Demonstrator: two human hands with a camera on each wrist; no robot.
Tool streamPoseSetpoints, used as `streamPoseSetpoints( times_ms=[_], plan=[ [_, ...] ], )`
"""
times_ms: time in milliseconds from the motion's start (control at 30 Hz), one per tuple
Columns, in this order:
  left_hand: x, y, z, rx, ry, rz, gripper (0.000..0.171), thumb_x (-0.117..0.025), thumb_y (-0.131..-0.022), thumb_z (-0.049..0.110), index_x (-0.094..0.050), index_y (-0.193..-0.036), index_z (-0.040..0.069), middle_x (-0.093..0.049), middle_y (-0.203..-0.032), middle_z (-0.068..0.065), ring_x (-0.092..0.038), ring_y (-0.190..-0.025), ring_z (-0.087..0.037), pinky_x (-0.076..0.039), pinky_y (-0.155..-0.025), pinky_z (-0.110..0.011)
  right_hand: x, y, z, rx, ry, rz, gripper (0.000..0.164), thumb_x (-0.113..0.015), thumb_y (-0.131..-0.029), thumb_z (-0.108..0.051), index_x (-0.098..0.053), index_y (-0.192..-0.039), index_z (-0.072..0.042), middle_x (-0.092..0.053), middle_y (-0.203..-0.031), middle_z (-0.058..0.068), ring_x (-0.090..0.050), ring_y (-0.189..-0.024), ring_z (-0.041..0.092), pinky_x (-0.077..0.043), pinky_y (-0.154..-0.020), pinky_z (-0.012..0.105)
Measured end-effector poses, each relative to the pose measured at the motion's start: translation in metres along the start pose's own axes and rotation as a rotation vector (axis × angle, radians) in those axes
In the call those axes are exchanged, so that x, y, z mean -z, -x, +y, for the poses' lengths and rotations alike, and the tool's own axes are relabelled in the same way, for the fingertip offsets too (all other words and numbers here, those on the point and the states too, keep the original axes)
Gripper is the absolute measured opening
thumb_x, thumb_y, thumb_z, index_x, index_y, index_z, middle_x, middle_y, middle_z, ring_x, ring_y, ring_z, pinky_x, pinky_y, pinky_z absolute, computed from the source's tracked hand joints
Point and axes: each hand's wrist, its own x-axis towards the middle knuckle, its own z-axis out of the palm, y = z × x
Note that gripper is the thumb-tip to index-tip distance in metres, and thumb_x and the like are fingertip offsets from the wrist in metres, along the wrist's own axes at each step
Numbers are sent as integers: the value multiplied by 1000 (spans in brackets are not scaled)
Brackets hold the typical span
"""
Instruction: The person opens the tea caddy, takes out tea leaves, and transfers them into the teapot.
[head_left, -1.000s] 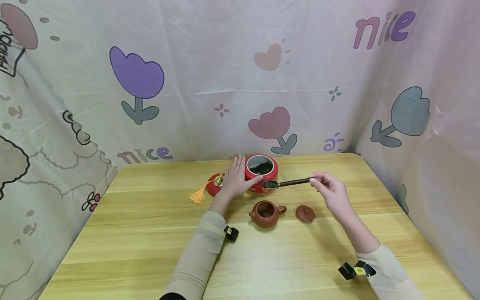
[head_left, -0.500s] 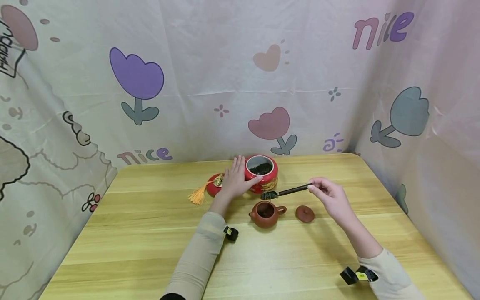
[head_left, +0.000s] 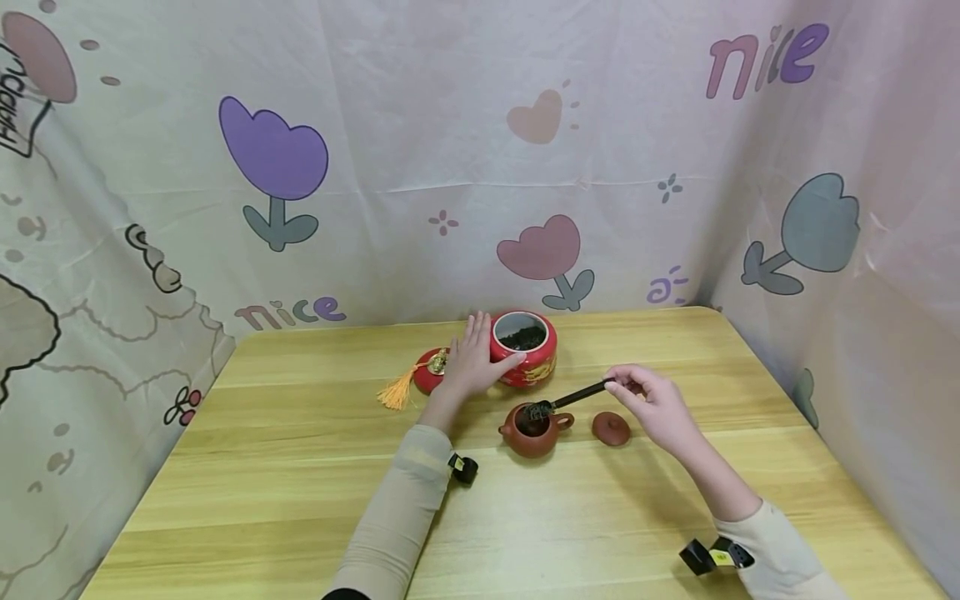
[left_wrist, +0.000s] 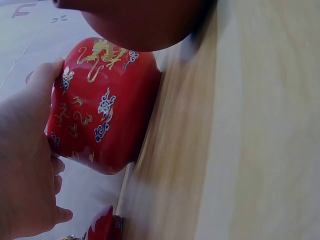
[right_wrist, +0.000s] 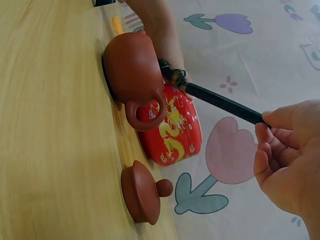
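My right hand (head_left: 652,404) pinches the end of the dark handle of a tea scoop (head_left: 581,393) between thumb and fingers. Dark tea leaves (right_wrist: 172,74) are heaped on the scoop's head, which reaches over the mouth of a brown clay teapot (head_left: 529,442). Behind the teapot stands a red tea jar (head_left: 542,365) with a gold dragon, uncovered, with dark leaves inside. My left hand (head_left: 472,362) rests against the jar's left side, fingers straight and thumb across its front near the rim. In the left wrist view the jar (left_wrist: 100,105) shows the thumb at its upper edge.
The teapot's round lid (head_left: 611,428) lies on the wooden table (head_left: 300,467), right of the teapot handle. A red jar lid (head_left: 427,375) with a yellow tassel (head_left: 397,390) lies left of the left hand. A patterned cloth (head_left: 420,125) hangs behind the table.
My right hand has moved the tea scoop from in front of the jar toward me and down, bringing its head to the teapot's mouth. The left hand has stayed at the jar.
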Motion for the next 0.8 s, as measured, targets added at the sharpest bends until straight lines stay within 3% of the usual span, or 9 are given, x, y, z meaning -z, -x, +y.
streamPoseSetpoints(
  times_ms=[300,533,800],
  plan=[
    [-1,0,-1,1,-4,-2,112,-44,-80,82,-8,-158,11,-9,-166,-9,-5,-154,-29,-15,-120,-60,-5,4,-8,95,83,50,13,-69,-88,-6,-71,-101,-6,-61,-81,-2,-49,-75,0,-44,-63,17],
    [-2,0,-1,7,11,-5,112,-44,-80,82,-10,-158,10,-9,-166,-9,-5,-154,-29,-14,-120,-61,-6,6,-15,234,116,90,18,-73,-82,0,-72,-99,-7,-61,-79,-5,-51,-75,8,-43,-62,21],
    [-2,0,-1,2,8,2,111,-45,-80,82,-11,-157,9,-10,-166,-9,-5,-154,-27,-16,-119,-61,-4,7,-17,346,93,145,25,-74,-77,8,-72,-98,-5,-65,-84,-2,-52,-80,11,-39,-67,12]
  ],
)
